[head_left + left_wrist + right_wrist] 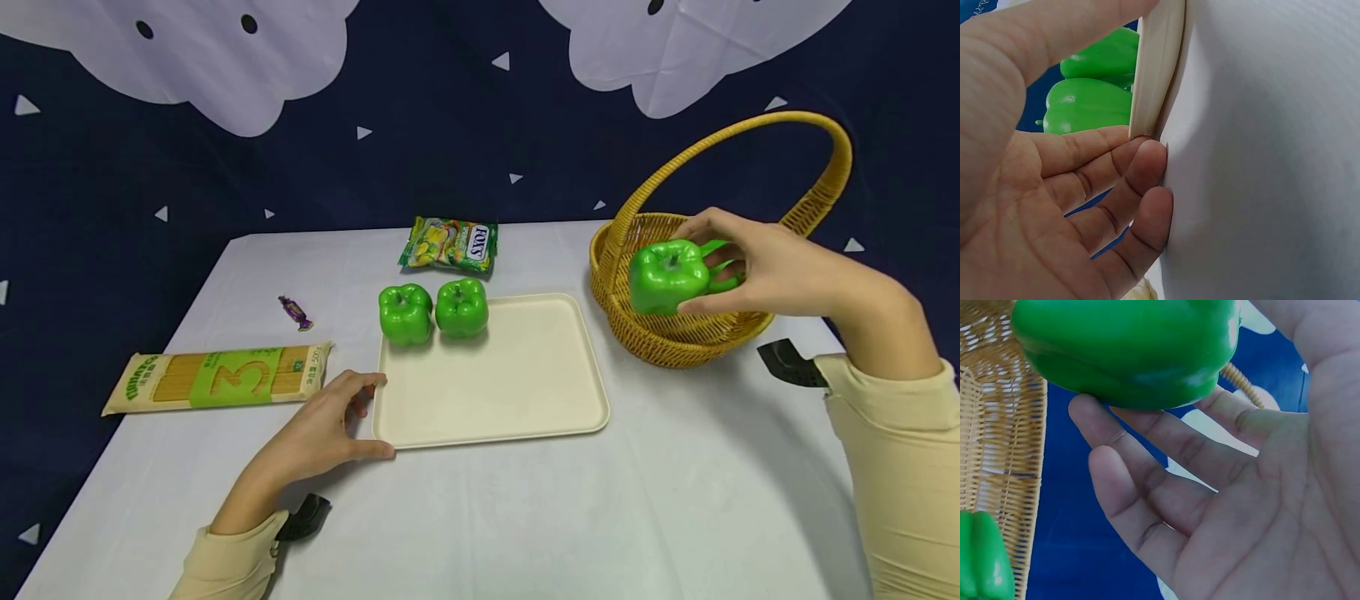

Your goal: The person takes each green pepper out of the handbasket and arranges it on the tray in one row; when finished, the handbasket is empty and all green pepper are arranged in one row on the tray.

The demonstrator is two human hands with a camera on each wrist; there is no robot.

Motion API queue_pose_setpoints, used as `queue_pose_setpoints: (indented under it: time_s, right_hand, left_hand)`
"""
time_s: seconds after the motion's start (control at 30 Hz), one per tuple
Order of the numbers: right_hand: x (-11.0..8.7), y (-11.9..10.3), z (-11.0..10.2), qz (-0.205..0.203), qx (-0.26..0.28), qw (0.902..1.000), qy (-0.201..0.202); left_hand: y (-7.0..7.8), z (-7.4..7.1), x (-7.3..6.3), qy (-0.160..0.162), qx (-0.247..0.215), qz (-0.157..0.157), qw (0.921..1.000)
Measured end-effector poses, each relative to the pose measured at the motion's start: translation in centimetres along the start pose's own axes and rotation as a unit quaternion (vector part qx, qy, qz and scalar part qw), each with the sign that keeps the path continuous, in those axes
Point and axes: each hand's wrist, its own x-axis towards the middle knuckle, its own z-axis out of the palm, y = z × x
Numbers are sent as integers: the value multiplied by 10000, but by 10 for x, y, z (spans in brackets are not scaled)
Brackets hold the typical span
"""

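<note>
My right hand (757,258) grips a green bell pepper (667,277) between thumb and fingertips, over the wicker basket (667,346). Another green pepper (984,556) lies in the basket, partly hidden behind that hand in the head view. At the left end of a cream tray (517,375), my left hand (322,429) holds the rim, the thumb at the near corner and the index finger farther up the side. Two green bell peppers, one on the left (406,315) and one on the right (461,308), stand side by side in the tray's far left corner.
Behind the tray lies a green Fox's candy bag (450,244). A pack of noodles (225,379) rests left of the tray, with a small purple-wrapped candy (296,312) beyond it. The basket's tall handle (750,125) arches above the right hand.
</note>
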Motion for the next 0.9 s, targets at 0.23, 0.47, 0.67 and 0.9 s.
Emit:
queue_pose_setpoints:
  time_s: [0.23,0.47,0.67,0.9]
  right_hand:
    - [-1,-14,2,-165,-317,9993,99]
    - [6,-29,10,-634,-96,9979,72]
    - [16,-37,18,-815,130,9966,-81]
    - [26,-47,27,-1190,414,9911,-423]
  left_hand:
    - [-2,1,0,10,-9,-7,10000]
    - [-3,2,1,-16,3,11,10000]
    - [-1,2,2,-34,4,-33,10000]
    - [-2,1,1,-61,70,-85,9999]
